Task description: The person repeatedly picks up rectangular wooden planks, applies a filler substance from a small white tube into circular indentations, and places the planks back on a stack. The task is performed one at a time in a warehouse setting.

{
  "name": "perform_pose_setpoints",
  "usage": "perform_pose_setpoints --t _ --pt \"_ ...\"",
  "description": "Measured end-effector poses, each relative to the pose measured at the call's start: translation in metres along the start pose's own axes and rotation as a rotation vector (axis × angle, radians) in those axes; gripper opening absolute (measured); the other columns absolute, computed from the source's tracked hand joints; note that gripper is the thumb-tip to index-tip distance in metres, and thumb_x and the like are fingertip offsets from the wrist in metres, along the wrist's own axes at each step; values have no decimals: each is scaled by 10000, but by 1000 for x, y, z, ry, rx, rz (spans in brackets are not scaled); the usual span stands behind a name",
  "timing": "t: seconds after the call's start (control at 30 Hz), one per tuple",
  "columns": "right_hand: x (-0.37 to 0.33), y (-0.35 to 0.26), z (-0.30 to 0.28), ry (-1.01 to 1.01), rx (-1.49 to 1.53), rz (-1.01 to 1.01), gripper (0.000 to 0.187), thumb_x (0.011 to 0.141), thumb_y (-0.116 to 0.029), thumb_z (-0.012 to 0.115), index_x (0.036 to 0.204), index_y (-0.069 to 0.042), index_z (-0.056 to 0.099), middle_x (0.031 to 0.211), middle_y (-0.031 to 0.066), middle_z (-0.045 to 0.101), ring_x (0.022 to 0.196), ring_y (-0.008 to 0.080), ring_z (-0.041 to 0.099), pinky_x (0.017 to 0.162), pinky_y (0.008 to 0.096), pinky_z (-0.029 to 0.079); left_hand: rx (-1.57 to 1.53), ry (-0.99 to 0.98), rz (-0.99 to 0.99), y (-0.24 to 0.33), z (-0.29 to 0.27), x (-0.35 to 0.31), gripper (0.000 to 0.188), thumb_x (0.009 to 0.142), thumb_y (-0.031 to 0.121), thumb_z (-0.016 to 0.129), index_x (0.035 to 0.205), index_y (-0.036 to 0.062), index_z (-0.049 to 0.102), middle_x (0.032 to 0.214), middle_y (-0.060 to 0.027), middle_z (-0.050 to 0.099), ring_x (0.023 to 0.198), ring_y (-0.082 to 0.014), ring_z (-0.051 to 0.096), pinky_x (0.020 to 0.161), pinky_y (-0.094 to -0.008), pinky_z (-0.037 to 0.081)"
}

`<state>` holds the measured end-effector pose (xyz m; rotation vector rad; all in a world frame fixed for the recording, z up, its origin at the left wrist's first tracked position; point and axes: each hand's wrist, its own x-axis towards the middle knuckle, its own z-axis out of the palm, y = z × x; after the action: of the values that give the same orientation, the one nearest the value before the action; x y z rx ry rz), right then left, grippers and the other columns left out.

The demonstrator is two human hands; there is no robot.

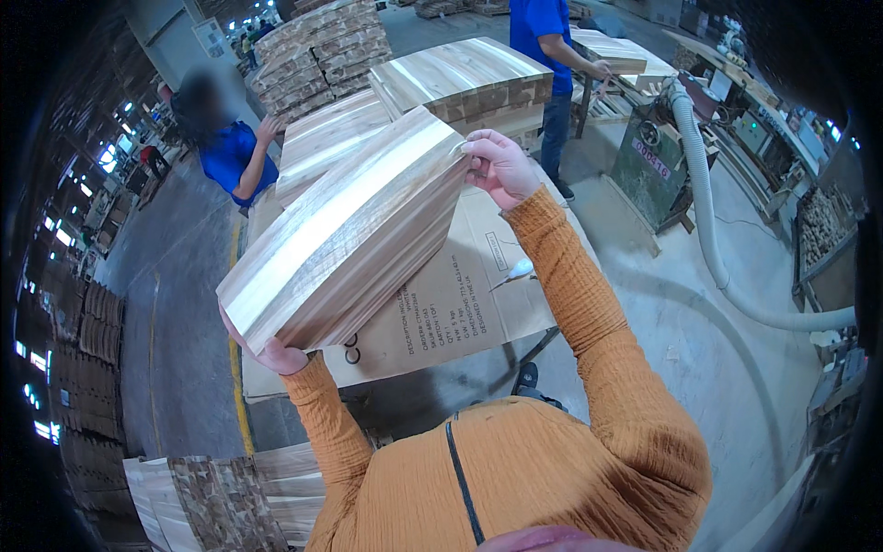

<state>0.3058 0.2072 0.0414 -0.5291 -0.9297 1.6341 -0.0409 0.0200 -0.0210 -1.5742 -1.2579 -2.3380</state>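
A striped wooden panel [345,216], pale and brown, is tilted above the cardboard-covered table. My left hand [280,357] is closed on its near left corner, some fingers hidden beneath. At the opposite end, my right hand [501,166] pinches the far right corner between thumb and fingers. A second striped wood face [386,281] shows below the panel's near edge; I cannot tell whether it is another board. Printed brown cardboard [478,304] lies under it all. On the cardboard, right of the panel, rests a small blue-and-white object with a thin dark tip [520,270].
Stacked wooden panels [460,78] stand just beyond the table, with a taller wood stack [317,55] behind. Two people in blue shirts stand at far left and far right. A green machine [648,170] and a thick pale hose [704,202] are on the right. More boards [221,501] lie lower left.
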Motion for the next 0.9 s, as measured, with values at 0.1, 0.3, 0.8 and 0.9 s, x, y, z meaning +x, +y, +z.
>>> perform_pose_setpoints --t 0.1,0.3,0.8,0.9 --pt "-6 1 11 55 -53 -31 195 786 -79 691 919 -133 558 764 -63 567 668 44 549 588 238 469 -10 -5 -6 -1 -3 -3 908 813 604 481 1390 -63 265 1375 -221 361 1259 -316 401 1034 -426 340" --pt "-8 3 11 60 -117 -140 192 810 -51 660 949 -110 542 818 -28 583 706 68 565 606 236 483 -7 -26 104 28 27 10 903 809 600 478 1387 -63 273 1368 -223 367 1254 -317 407 1027 -431 347" --pt "-2 5 0 26 56 -82 73 881 -116 566 945 -87 588 773 -28 587 633 59 528 632 270 507 21 -16 111 26 22 10 921 810 612 479 1394 -67 265 1373 -231 370 1253 -316 416 1023 -422 357" --pt "-2 0 5 48 62 -44 80 870 -145 588 929 -91 591 754 -32 572 611 50 510 605 256 500 24 -23 117 26 21 10 913 813 604 477 1392 -69 266 1372 -233 371 1253 -316 415 1025 -422 354"
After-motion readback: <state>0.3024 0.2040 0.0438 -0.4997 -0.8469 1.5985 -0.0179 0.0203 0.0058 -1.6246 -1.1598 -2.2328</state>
